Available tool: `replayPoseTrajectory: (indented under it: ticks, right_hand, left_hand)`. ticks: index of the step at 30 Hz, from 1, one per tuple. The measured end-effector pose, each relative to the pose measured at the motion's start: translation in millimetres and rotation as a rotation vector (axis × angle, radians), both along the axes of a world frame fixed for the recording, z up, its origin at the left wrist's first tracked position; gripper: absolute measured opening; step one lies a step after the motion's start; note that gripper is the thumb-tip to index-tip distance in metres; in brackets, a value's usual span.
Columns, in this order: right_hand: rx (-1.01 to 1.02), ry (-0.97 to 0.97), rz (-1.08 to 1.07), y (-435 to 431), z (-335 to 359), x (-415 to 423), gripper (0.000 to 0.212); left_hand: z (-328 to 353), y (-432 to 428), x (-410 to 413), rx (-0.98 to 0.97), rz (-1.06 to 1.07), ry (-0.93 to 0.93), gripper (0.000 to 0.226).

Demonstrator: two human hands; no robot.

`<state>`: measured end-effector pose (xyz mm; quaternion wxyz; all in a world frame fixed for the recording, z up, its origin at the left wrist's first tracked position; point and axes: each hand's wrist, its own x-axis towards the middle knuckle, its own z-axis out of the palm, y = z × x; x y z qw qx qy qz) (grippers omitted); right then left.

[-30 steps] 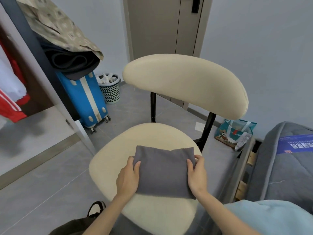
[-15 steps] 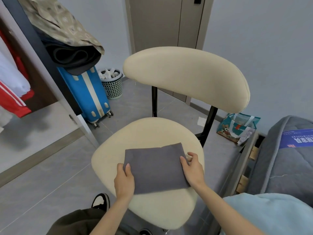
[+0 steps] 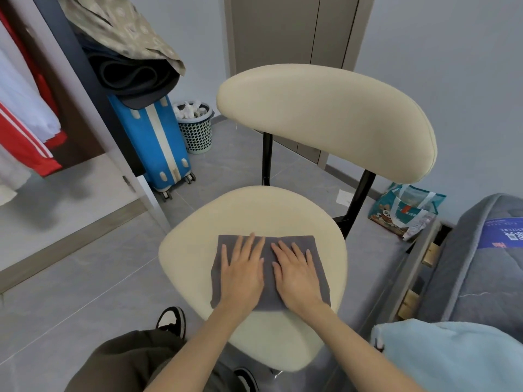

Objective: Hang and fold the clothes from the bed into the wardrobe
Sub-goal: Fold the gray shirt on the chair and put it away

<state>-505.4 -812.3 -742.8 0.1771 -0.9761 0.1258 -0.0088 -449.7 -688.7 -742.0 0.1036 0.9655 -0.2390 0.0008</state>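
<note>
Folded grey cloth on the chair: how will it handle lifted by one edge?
Probably floppy and light: the folded grey cloth lies thin and flat under the left hand and right hand. A one-edge lift would likely unfold it. Pushed, it may slide on the smooth chair seat.

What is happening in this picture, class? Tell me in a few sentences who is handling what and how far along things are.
A person stands over a cream chair and presses the left hand and right hand flat on a folded grey cloth lying on the seat. The cloth is not yet in the wardrobe, which stands open on the left with clothes hanging inside.
</note>
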Motion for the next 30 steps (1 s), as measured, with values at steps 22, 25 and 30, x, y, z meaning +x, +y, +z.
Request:
replayPoseTrajectory:
  ticks: [22,25,30]
  right_hand:
    - [0.247,-0.018,-0.556,-12,-18,-15,0.062]
    - [0.258,0.027,-0.546,-13,-15,-16,0.063]
    - [0.333,0.078,-0.466,-24,-9,-10,0.062]
  left_hand:
    - [-20,41,4,-0.634,0.354,0.337,0.051]
    - [-14,39,4,-0.572,0.374,0.376,0.055]
    - [-6,40,14,-0.533,0.410,0.375,0.054]
